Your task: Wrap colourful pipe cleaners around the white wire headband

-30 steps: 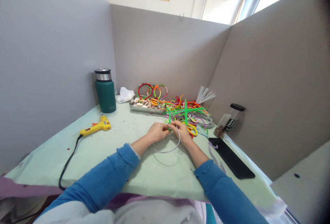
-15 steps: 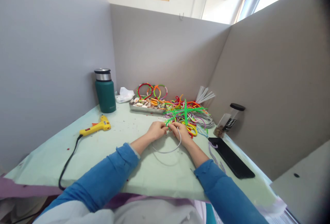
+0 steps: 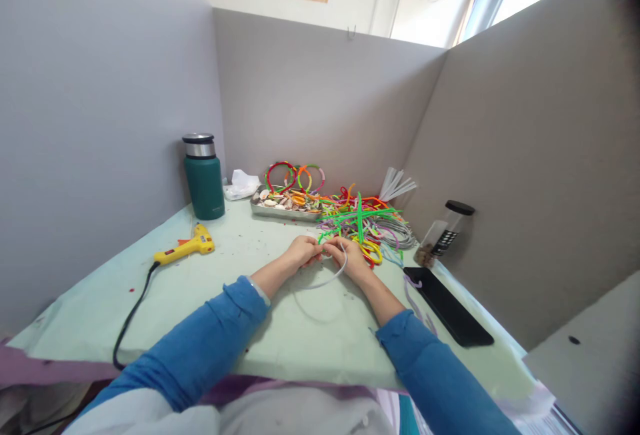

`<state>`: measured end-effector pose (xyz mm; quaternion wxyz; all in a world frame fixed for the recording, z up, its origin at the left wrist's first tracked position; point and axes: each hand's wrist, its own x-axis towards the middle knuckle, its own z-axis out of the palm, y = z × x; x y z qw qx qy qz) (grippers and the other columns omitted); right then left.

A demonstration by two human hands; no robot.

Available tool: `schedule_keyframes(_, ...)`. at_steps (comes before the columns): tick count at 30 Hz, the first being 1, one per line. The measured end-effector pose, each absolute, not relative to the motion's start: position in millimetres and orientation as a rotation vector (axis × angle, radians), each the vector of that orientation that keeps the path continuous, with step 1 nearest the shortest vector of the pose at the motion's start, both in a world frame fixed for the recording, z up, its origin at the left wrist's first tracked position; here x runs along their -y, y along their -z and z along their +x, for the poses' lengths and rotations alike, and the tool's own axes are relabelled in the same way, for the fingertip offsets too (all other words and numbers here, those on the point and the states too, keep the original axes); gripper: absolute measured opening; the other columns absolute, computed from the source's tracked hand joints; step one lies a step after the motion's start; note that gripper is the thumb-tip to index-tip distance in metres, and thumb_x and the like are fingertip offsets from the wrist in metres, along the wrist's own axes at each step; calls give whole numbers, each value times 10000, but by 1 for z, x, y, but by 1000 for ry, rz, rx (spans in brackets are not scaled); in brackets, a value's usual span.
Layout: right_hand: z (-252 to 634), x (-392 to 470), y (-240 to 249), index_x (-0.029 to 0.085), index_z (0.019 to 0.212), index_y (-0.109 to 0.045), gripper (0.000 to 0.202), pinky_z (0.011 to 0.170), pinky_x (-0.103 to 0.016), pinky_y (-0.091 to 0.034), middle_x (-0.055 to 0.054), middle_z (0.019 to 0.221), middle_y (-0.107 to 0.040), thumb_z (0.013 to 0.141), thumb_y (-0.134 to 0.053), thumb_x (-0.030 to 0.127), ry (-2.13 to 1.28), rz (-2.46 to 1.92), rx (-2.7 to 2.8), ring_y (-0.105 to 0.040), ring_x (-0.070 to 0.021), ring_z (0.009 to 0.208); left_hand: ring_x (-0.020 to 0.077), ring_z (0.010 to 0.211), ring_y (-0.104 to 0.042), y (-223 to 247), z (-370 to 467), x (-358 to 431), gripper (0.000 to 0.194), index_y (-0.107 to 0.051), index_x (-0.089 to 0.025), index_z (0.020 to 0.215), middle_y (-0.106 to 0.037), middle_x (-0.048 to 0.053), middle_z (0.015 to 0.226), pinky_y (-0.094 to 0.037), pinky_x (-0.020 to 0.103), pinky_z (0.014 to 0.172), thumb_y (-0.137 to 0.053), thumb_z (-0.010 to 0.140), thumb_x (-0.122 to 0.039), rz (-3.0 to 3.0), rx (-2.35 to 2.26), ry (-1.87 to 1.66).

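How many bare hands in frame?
2: the left hand and right hand, close together above the green-covered table, the right holding a thin pale hoop.

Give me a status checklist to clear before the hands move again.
1. Right hand gripping the pale hoop: ok, the hoop curves out from its fingers.
2. Left hand gripping something: cannot tell, its fingers hide their contact.
3. Yellow glue gun apart from the left sleeve: ok.
4. Glue gun cool: cannot tell.
5. Pipe cleaners sorted by colour: not ok, they lie in a mixed heap.
6. Green insulated bottle upright and lidded: ok.
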<state>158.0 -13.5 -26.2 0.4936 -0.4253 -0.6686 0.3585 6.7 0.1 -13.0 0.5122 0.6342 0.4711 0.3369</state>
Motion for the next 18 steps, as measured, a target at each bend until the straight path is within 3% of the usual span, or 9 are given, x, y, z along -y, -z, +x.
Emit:
schedule_keyframes(8, 156, 13, 26, 165, 769, -614, 273, 369, -218, -307, 15, 567, -555, 697, -604, 428, -855, -1072, 1571, -408, -77, 382, 22, 337, -284, 11, 5, 1, 295, -498, -131, 615, -475, -36, 482, -166, 185, 350, -596, 706, -395, 1499, -1157, -877)
schedule_keyframes(18, 157, 16, 25, 176, 743, -602, 262, 372, -209, -286, 22, 571, -553, 699, -611, 435, -900, -1018, 1603, -388, -71, 387, 26, 356, -240, 0, 3, 7, 197, -466, -144, 611, -411, -43, 487, -105, 210, 367, -587, 683, -282, 1329, -1160, -822)
